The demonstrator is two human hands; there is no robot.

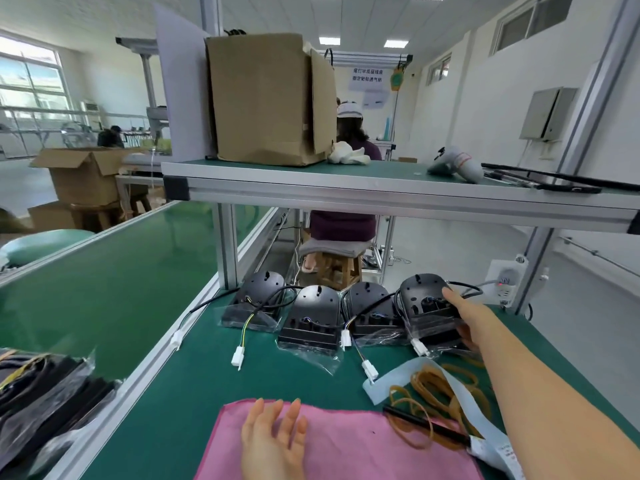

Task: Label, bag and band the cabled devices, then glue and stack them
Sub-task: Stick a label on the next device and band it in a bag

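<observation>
Several black cabled devices in clear bags stand in a row at the back of the green bench, each with a cable ending in a white plug. My right hand (471, 318) reaches to the rightmost device (424, 304) and grips its right side, index finger on top. My left hand (272, 441) lies flat, fingers apart, on a pink cloth (353, 445) at the front edge. Loose tan rubber bands (436, 386) lie on a pale blue label strip (391, 379) at the right, with a black pen (426, 426) across them.
An aluminium-framed shelf (381, 195) overhangs the bench, carrying a cardboard box (266, 98), a white cloth and a glue gun (457, 164). A green conveyor belt (104, 285) runs on the left; bagged devices (45, 386) are piled at its near end. A person sits on a stool beyond.
</observation>
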